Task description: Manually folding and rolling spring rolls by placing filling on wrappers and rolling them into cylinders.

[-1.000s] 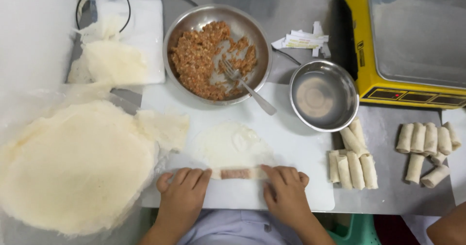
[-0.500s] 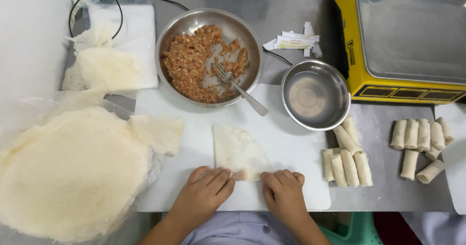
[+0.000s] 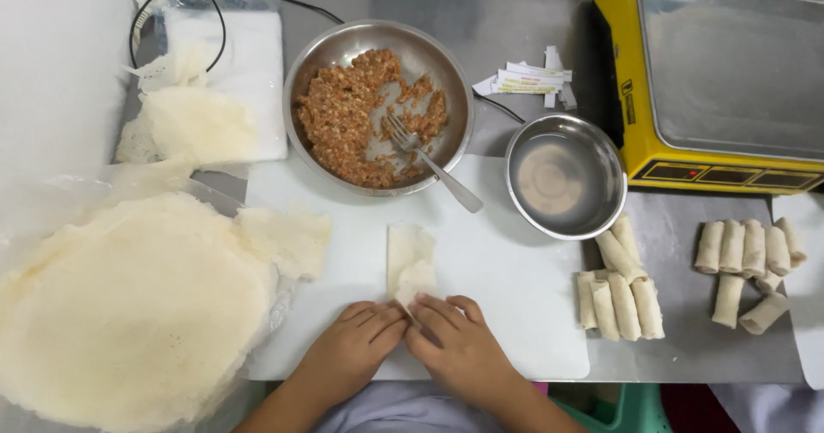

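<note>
2 hands meet at the near edge of the white cutting board (image 3: 515, 313), and both of yours are on the same piece of work. Your left hand (image 3: 348, 356) and right hand (image 3: 459, 347) lie palm down, fingers bent forward and pressing on the near end of the thin wrapper (image 3: 410, 266). Neither hand is clenched and neither is free; the fingertips pinch and pin the folded end, and whatever filling is inside is hidden under them.

That wrapper sits at the centre of the board, just ahead of your knuckles. With its sides folded in it makes a narrow strip whose long axis runs away from you, pointing toward the metal bowl of minced filling (image 3: 378, 107). The free end lies flat and open on the board, so the roll has bare board ahead of it.

Everything else is set within reach. A fork (image 3: 429, 163) rests in the filling bowl with its handle over the rim toward you. 1 smaller steel bowl (image 3: 565, 175) stands to the right of it, touching the board's far corner. The stack of round wrappers (image 3: 129, 304) lies at your left, with 1 loose sheet (image 3: 283, 240) partly on the board. Finished rolls (image 3: 622, 287) lie in a cluster at your right, and a second group of rolls (image 3: 751, 266) lies farther right, below the yellow scale (image 3: 721, 81).
</note>
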